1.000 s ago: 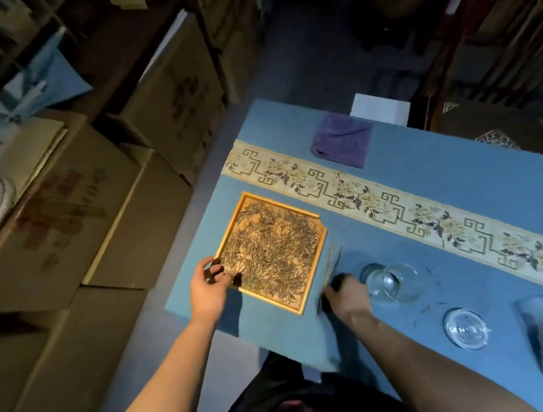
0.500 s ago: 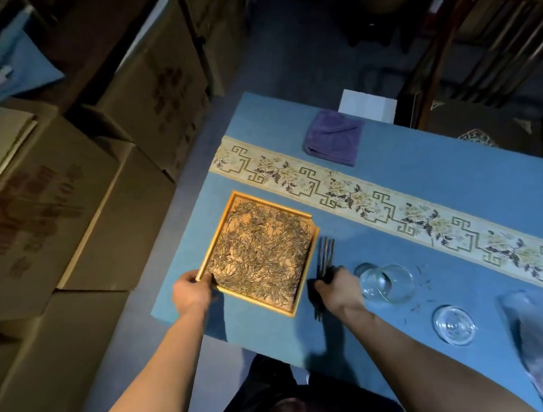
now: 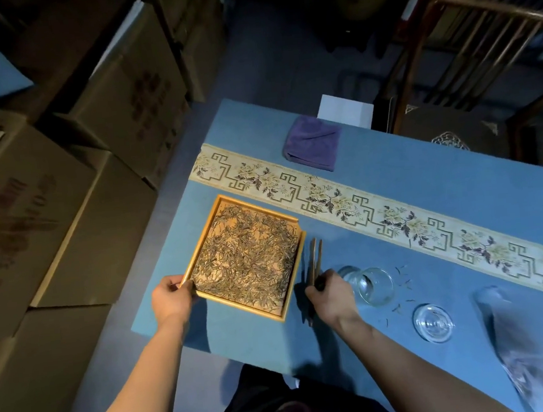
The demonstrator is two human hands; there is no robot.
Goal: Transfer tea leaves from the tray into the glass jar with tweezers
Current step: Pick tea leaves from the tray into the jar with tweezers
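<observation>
A square wooden tray point(image 3: 289, 279) full of dry tea leaves point(image 3: 248, 257) lies on the blue tablecloth. My left hand point(image 3: 172, 301) grips the tray's near left corner. My right hand point(image 3: 328, 294) holds a pair of wooden tweezers point(image 3: 314, 259) just right of the tray, tips pointing away from me. A clear glass jar point(image 3: 370, 284) lies on its side right beside that hand. Its glass lid point(image 3: 433, 323) rests flat on the cloth further right.
A folded purple cloth point(image 3: 312, 143) sits at the far side, beyond a patterned runner point(image 3: 379, 209). Several stray leaves point(image 3: 402, 293) lie by the jar. A crumpled clear bag point(image 3: 521, 341) is at the right. Cardboard boxes point(image 3: 50, 208) stand left of the table, a wooden chair point(image 3: 467, 57) behind.
My left hand has closed on the tray's corner. The right hand has taken up the tweezers beside the tray. The view has shifted slightly.
</observation>
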